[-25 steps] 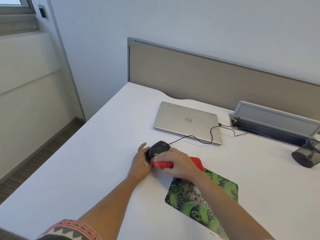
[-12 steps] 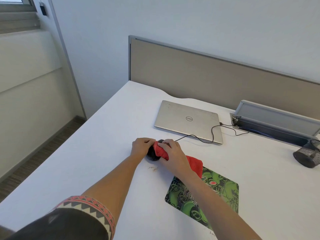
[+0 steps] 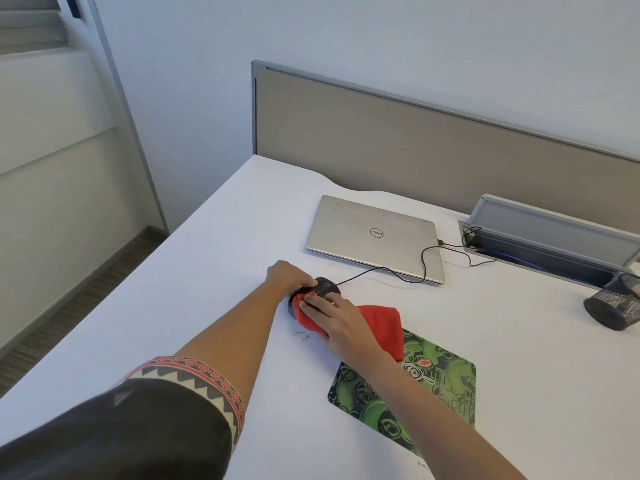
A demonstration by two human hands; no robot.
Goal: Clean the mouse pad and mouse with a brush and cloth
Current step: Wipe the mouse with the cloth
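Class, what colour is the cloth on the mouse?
The cloth is red, seen in the head view.

**One head-worn view, forward and down over the desk**

Looks from above and behind the arms, down across the white desk [image 3: 214, 244] toward the beige partition [image 3: 415, 150] at its far edge. Sits close enough to crop the patterned sleeve [image 3: 121, 434] at the bottom border. Centres roughly on the left hand [image 3: 287, 276] and right hand [image 3: 337, 318] at the black mouse [image 3: 325, 287] and red cloth [image 3: 381, 318]. Takes in, wide-angle, the silver laptop [image 3: 374, 233] beyond, the green mouse pad [image 3: 415, 393] lower right, the floor [image 3: 69, 306] at left, and a mesh pen holder [image 3: 616, 306] cut by the right border.
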